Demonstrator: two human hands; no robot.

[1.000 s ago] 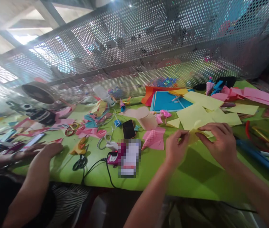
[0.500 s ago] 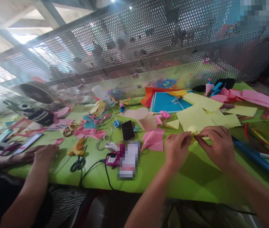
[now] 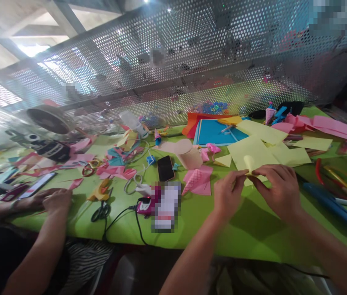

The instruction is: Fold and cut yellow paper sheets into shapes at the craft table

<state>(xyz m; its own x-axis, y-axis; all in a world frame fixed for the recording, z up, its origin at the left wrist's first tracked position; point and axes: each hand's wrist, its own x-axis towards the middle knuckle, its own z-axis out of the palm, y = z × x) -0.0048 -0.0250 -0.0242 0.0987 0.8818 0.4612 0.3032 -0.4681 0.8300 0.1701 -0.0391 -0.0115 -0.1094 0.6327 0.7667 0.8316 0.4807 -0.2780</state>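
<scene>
Between my two hands is a small piece of yellow paper, pinched at its lower part, with a curled flap standing up. My left hand is closed on its left side, thumb and fingertips pressed together. From the right, my right hand pinches the same paper, its fingers curled. The fingertips partly hide the folds. Just behind lie large pale yellow sheets. To the left of my hands, a pink paper piece with a cone shape rests on the green table.
A co-worker's hands rest at the left. Nearer stand a phone, a dark phone, black-handled scissors and cables. Blue sheets lie at the back before a perforated metal screen. A blue long object is at right.
The yellow paper's flap now stands taller and narrower above my fingertips. My hands have barely shifted. The co-worker's hand at left has moved slightly.
</scene>
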